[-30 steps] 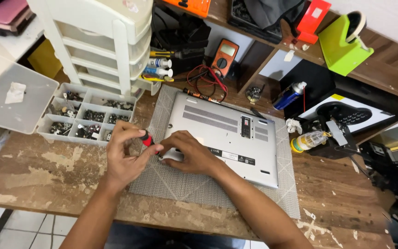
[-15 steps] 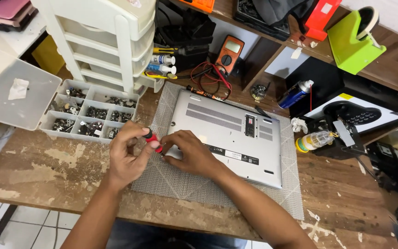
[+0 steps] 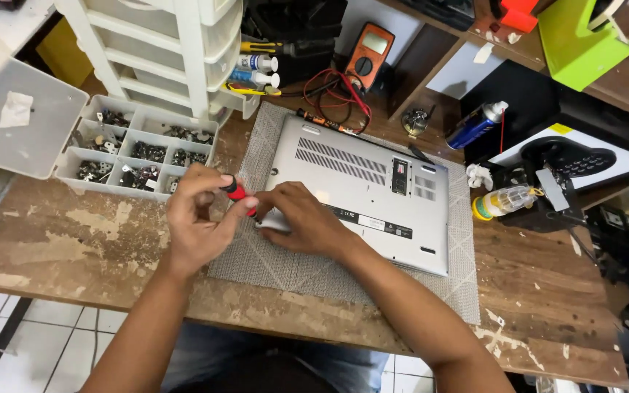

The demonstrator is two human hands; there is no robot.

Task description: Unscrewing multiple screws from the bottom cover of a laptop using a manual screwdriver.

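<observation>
The left hand [image 3: 196, 218] pinches a red-handled screwdriver [image 3: 237, 192]; just beside it, the right hand [image 3: 301, 218], fingers curled, presses the silver laptop [image 3: 373, 182] corner.

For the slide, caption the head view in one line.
Left hand holds a red-handled screwdriver at the corner of an upturned silver laptop, right hand steadying it on a grey mat.

A silver laptop [image 3: 362, 191] lies underside up on a grey mat [image 3: 285, 266]. At its near-left corner the left hand [image 3: 196, 218] pinches a red-handled screwdriver [image 3: 239, 193]; the right hand [image 3: 301, 218] rests on that corner.
</observation>
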